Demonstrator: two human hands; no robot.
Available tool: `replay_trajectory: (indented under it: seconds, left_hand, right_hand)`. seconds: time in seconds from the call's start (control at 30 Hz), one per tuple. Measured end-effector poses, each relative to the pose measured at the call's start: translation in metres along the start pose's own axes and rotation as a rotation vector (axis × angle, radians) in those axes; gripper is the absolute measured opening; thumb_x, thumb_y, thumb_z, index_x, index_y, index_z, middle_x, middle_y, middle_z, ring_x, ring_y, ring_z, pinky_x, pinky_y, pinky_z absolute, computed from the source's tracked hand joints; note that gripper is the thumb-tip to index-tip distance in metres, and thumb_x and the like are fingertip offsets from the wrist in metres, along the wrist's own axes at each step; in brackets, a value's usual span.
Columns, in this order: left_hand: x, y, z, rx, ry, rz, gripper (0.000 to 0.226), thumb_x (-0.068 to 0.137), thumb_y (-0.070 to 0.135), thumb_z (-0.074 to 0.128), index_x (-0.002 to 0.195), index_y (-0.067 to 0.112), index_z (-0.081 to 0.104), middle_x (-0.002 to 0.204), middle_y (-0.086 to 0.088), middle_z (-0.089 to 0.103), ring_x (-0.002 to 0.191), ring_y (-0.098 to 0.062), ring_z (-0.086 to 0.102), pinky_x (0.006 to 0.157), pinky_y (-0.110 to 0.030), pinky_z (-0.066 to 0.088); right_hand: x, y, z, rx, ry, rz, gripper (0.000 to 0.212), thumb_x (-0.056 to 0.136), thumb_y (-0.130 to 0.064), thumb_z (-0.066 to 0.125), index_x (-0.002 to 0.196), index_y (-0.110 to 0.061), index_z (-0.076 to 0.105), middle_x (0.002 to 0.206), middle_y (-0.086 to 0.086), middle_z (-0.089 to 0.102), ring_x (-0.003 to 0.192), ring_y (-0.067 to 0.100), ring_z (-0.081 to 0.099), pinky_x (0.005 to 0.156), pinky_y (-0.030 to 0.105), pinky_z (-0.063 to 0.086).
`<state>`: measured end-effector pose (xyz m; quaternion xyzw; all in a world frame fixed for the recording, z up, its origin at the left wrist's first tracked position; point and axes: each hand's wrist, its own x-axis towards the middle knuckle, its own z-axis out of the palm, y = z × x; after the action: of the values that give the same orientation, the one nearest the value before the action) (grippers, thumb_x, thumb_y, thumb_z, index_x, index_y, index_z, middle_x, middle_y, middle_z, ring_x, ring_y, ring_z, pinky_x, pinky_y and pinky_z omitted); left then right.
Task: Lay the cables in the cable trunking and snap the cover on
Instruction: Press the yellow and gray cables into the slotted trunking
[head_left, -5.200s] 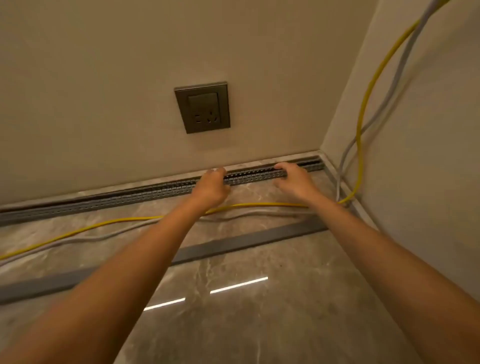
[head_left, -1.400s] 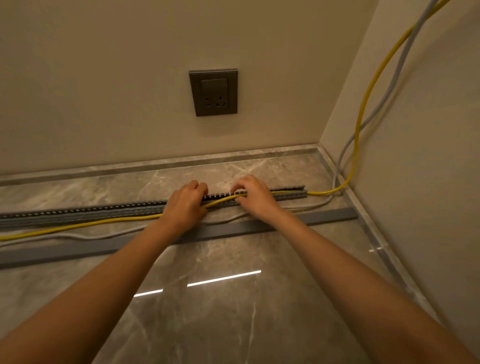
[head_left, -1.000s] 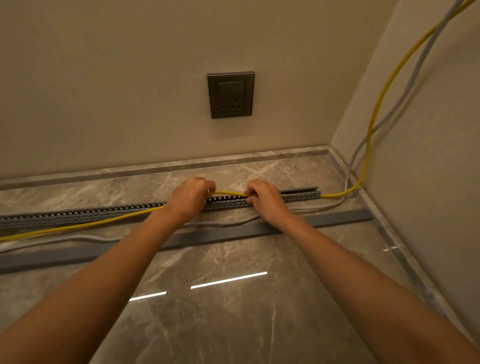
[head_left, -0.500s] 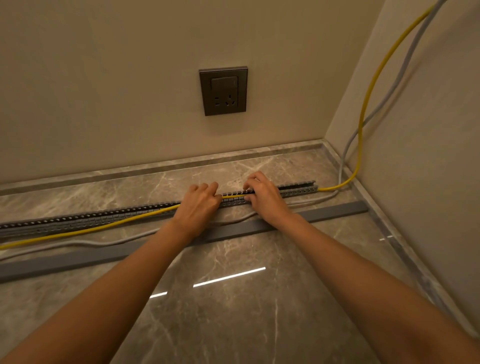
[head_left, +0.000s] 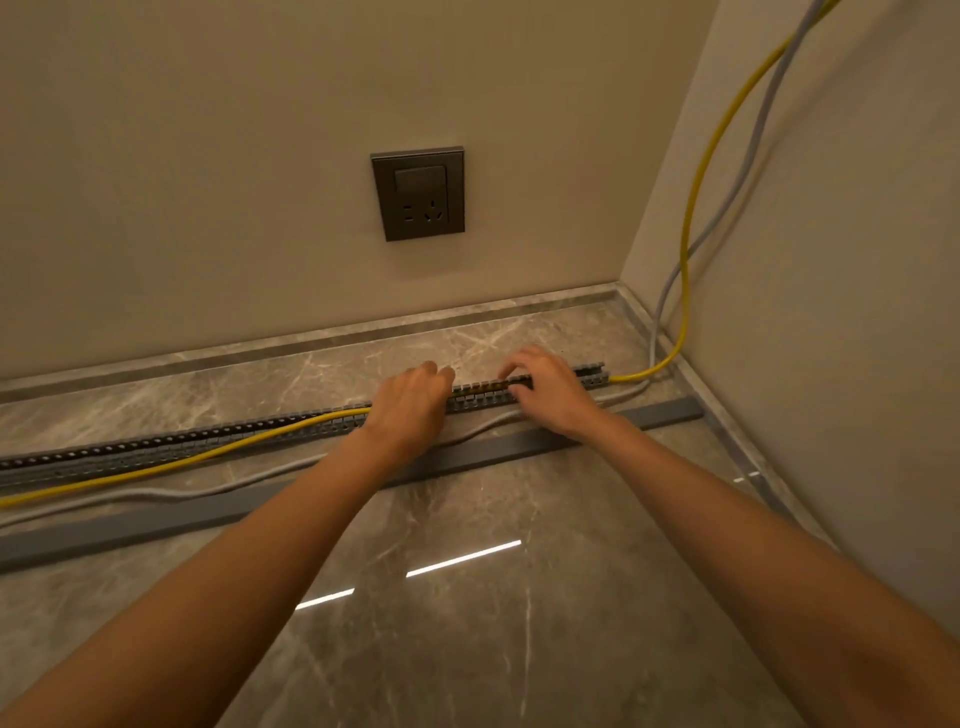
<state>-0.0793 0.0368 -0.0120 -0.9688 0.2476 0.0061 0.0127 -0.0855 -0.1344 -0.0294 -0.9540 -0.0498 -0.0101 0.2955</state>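
Pressing palm-down with the left hand (head_left: 410, 405) on the slotted cable trunking (head_left: 156, 449), fingers bent over its top. Bearing down likewise with the right hand (head_left: 551, 391) just beside it, nearer the corner. Impossible to tell for either whether pinching the yellow cable (head_left: 260, 439) or only pushing on it, the grip hidden under the knuckles.

Between the hands: yellow cable seated in the channel, and seemingly so on to the right end. Left of the left hand: out over the front wall, then along the floor (head_left: 467, 649) in front.

Grey cable (head_left: 208, 488) wholly outside, on the floor between trunking and cover (head_left: 156, 521). Cover loose, parallel, nearer the camera.

Judged early: one short stretch of one cable laid. Left to do: the rest of the yellow, all of the grey, then snapping on the cover.
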Motion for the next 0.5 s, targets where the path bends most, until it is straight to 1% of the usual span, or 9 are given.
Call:
replay_trajectory:
  seconds: [0.07,0.1,0.13,0.17,0.2,0.27,0.37,0.43,0.5]
  left_hand:
    - [0.003,0.015,0.002,-0.108,0.024,0.084,0.022,0.096,0.012,0.042,0.112,0.004,0.053,0.113,-0.018,0.058,0.098,-0.037,0.057,0.077,-0.043,0.047]
    - [0.005,0.024,0.004,-0.167,0.009,0.128,0.023,0.096,0.015,0.043,0.113,0.005,0.053,0.115,-0.018,0.058,0.099,-0.036,0.057,0.079,-0.042,0.047]
    - [0.008,0.032,0.007,-0.217,-0.019,0.155,0.024,0.095,0.016,0.045,0.115,0.006,0.054,0.117,-0.017,0.057,0.102,-0.036,0.057,0.081,-0.043,0.047]
    - [0.011,0.040,0.010,-0.255,-0.047,0.160,0.026,0.094,0.017,0.046,0.117,0.007,0.054,0.120,-0.017,0.056,0.104,-0.037,0.056,0.084,-0.043,0.047]
    - [0.014,0.047,0.012,-0.273,-0.071,0.151,0.027,0.094,0.017,0.048,0.118,0.007,0.054,0.122,-0.017,0.054,0.106,-0.037,0.055,0.085,-0.043,0.047]
    - [0.021,0.061,0.016,-0.262,-0.112,0.124,0.026,0.093,0.016,0.048,0.117,0.005,0.054,0.125,-0.018,0.051,0.109,-0.036,0.054,0.088,-0.043,0.047]
    - [0.026,0.063,0.018,-0.208,-0.127,0.066,0.024,0.094,0.012,0.045,0.114,0.001,0.053,0.125,-0.020,0.051,0.111,-0.036,0.052,0.088,-0.042,0.045]
    - [0.024,0.061,0.020,-0.156,-0.095,0.057,0.024,0.095,0.011,0.043,0.112,-0.002,0.053,0.123,-0.021,0.051,0.111,-0.036,0.050,0.088,-0.044,0.044]
    - [0.023,0.061,0.020,-0.128,-0.057,0.053,0.023,0.097,0.011,0.041,0.114,-0.001,0.049,0.121,-0.021,0.052,0.108,-0.038,0.051,0.086,-0.045,0.044]
  right_hand:
    - [-0.008,0.013,-0.014,-0.055,0.125,0.033,0.013,0.082,-0.001,0.053,0.093,-0.008,0.056,0.109,0.011,0.056,0.102,0.021,0.049,0.081,0.024,0.034]
    - [-0.012,0.021,-0.022,-0.096,0.142,0.054,0.013,0.080,-0.002,0.054,0.089,-0.011,0.052,0.106,0.011,0.055,0.098,0.021,0.047,0.078,0.025,0.033]
    - [-0.016,0.030,-0.028,-0.138,0.115,0.074,0.015,0.079,-0.003,0.056,0.086,-0.014,0.048,0.105,0.012,0.055,0.097,0.023,0.048,0.078,0.028,0.035]
    - [-0.020,0.039,-0.032,-0.181,0.049,0.096,0.016,0.078,-0.005,0.057,0.086,-0.016,0.048,0.105,0.013,0.055,0.099,0.026,0.049,0.080,0.031,0.038]
    - [-0.025,0.049,-0.035,-0.226,-0.019,0.125,0.013,0.079,-0.007,0.058,0.087,-0.015,0.052,0.107,0.014,0.056,0.102,0.029,0.050,0.084,0.035,0.042]
    - [-0.035,0.068,-0.041,-0.270,-0.086,0.183,0.013,0.084,-0.012,0.058,0.096,-0.009,0.060,0.114,0.016,0.055,0.108,0.032,0.051,0.093,0.041,0.043]
    - [-0.040,0.075,-0.043,-0.231,-0.044,0.221,0.015,0.087,-0.016,0.058,0.096,-0.007,0.064,0.113,0.015,0.057,0.109,0.031,0.052,0.095,0.041,0.042]
    - [-0.039,0.074,-0.042,-0.256,-0.056,0.210,0.014,0.087,-0.017,0.058,0.095,-0.008,0.064,0.112,0.014,0.058,0.109,0.030,0.052,0.096,0.042,0.039]
    - [-0.039,0.077,-0.044,-0.248,-0.037,0.177,0.013,0.088,-0.017,0.055,0.095,-0.009,0.062,0.110,0.012,0.059,0.107,0.030,0.052,0.097,0.042,0.034]
